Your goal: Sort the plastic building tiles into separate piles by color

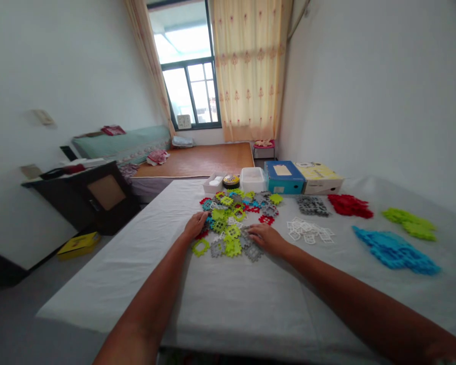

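Note:
A mixed pile of flat, notched plastic building pieces (219, 226) in lime green, grey, red, blue and white lies on the cloth-covered table between my hands. My left hand (195, 225) is at the pile's left edge, its fingers curled in beside blue and red pieces; what they hold, if anything, is hidden. At the right edge, my right hand (265, 237) has its fingers closed over a grey building piece (247, 234). Another grey piece (254, 252) lies just below those fingers. A lime green piece with an open centre (201, 247) lies at the near left.
Sorted heaps lie to the right: white frames (310, 230), grey (312, 206), red (350, 206), lime green (409, 223) and blue pieces (395, 251). Behind the pile stand a white tray (213, 183), a round tin (231, 181), a clear tub (253, 179), a blue box (284, 177) and a yellow-topped box (319, 177).

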The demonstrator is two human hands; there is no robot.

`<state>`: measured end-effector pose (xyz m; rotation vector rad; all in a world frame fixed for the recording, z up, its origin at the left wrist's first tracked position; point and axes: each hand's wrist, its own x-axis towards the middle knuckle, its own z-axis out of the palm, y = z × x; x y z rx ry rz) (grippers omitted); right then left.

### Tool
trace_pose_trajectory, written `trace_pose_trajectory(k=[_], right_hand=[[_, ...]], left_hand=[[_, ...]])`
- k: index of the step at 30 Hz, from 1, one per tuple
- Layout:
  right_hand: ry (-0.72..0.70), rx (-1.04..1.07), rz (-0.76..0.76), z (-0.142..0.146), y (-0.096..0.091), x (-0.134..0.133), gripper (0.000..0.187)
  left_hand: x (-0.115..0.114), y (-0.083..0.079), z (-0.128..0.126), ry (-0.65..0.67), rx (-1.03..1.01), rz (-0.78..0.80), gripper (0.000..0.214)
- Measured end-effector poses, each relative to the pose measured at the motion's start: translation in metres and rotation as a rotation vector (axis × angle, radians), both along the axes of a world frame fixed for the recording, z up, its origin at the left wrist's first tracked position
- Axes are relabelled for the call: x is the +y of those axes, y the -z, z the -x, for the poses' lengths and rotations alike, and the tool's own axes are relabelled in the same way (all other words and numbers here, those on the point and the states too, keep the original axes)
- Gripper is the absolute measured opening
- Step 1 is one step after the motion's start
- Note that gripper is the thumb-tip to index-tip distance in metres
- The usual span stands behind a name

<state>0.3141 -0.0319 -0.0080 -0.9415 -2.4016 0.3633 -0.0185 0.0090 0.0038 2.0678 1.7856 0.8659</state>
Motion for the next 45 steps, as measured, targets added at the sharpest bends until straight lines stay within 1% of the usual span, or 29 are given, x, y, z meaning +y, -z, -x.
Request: trace_pose_trajectory(k=[4,8,13,17,23,26,30,34,38,42,45], right_hand=[[0.064,0.071,-0.047,-0.014,0.011,-0.007,0.02],[0.148,0.133,-0.033,-0.019,0.015,-0.011,0.019],[0.235,0.183,-0.014,-0.019,0.015,-0.01,0.022],[0.259,0.183,-0.023,-0.018,0.014,-0.013,0.023],[0.259,0.186,-0.018,-0.015,0.014,-0.016,0.019],[0.256,0.201,-0.013,-0.014,0.014,-0.015,0.018],[0.289,0.246,-0.014,-0.014,0.015,-0.014,0.017],[0.269,0.294,0.01,-0.013,0.018,-0.014,0.017],[0.213,0.336,0.084,-0.015,0.018,-0.011,0.017],[0.127,0.333,0.167,-0.021,0.011,-0.006,0.013],[0.069,0.326,0.187,-0.025,0.005,-0.004,0.011]], left_hand=[[-0.001,0.001,0.0,-0.018,-0.06,-0.001,0.05],[-0.004,0.002,0.0,-0.009,-0.101,-0.035,0.052],[-0.007,0.006,-0.002,0.02,-0.022,-0.089,0.05],[-0.011,0.009,-0.004,0.042,0.023,-0.116,0.048],[-0.015,0.01,0.0,0.062,-0.002,-0.127,0.045],[-0.014,0.012,0.004,0.06,-0.04,-0.115,0.045],[-0.011,0.014,0.007,0.051,-0.064,-0.098,0.048],[-0.009,0.011,0.007,0.047,-0.064,-0.084,0.049],[-0.009,0.003,0.007,0.005,-0.113,-0.041,0.055],[-0.01,-0.007,0.005,-0.043,-0.17,0.003,0.064],[-0.008,-0.01,0.002,-0.063,-0.098,0.013,0.064]])
